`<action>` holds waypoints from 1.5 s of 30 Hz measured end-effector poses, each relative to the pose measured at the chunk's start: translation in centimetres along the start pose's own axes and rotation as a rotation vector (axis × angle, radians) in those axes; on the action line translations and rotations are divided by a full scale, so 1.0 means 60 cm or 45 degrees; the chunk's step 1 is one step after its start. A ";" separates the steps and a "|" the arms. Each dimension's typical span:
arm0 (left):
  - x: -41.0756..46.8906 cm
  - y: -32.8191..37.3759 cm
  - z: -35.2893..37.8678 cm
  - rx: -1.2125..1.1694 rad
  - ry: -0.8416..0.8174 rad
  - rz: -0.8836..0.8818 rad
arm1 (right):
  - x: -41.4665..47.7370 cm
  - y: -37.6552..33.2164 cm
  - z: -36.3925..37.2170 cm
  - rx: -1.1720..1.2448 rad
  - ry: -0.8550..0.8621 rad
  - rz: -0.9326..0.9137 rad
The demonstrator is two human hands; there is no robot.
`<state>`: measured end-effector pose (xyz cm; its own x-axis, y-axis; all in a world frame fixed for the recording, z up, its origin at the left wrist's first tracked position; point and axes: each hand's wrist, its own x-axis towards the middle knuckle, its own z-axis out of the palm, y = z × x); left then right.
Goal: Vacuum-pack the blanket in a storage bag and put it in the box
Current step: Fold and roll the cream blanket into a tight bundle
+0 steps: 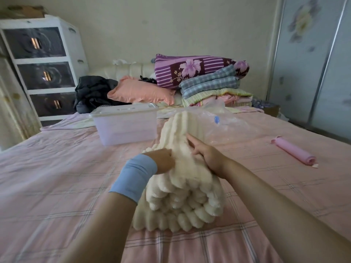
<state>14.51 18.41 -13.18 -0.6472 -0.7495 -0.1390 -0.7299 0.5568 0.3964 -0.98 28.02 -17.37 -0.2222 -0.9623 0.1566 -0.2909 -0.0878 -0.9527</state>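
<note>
Blanket [182,198], cream and ribbed, lies folded on the pink checked bed sheet [57,186], nearer than and just right of the clear lidded storage box [125,128], with its far end raised against the crumpled clear vacuum bag [228,128] with a blue valve [217,120]. The left hand [163,162], above a blue wristband [133,177], grips the blanket's left edge with curled fingers, while the right hand [207,156] rests on top with fingers stretched flat, grasping nothing. A pink roll [294,150] lies well right of the box.
</note>
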 end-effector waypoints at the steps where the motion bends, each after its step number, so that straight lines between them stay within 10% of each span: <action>1: -0.007 -0.002 -0.012 -0.066 0.095 0.002 | 0.010 0.000 0.009 0.190 -0.031 -0.024; 4: -0.032 -0.004 -0.031 -0.018 0.242 0.191 | 0.028 -0.004 0.029 0.593 -0.077 -0.002; 8: -0.028 -0.038 -0.010 0.368 -0.102 0.229 | 0.047 0.015 0.056 1.057 0.208 -0.051; 11: -0.013 -0.087 -0.043 -0.003 -0.033 -0.095 | 0.048 0.021 0.069 0.406 0.438 -0.087; 14: -0.006 -0.137 -0.056 -0.163 0.047 -0.274 | 0.065 0.033 0.103 0.011 0.131 0.054; 19: -0.021 -0.194 -0.037 -0.521 -0.053 -0.246 | 0.096 0.053 0.151 0.310 0.164 0.344; 28: -0.015 -0.109 0.009 -0.846 -0.040 0.008 | 0.054 0.013 0.034 0.216 0.325 0.174; 37: 0.023 0.038 0.078 -0.408 -0.225 0.111 | -0.033 0.029 -0.100 -0.497 0.454 0.516; 45: 0.029 0.028 0.028 -0.262 -0.584 -0.159 | 0.037 0.033 -0.064 -1.057 -0.069 0.378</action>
<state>11.76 18.64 -14.30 -0.6211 -0.5461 -0.5621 -0.7795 0.3563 0.5152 -5.61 26.68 -17.89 -0.3577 -0.9285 -0.1001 -0.8148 0.3627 -0.4523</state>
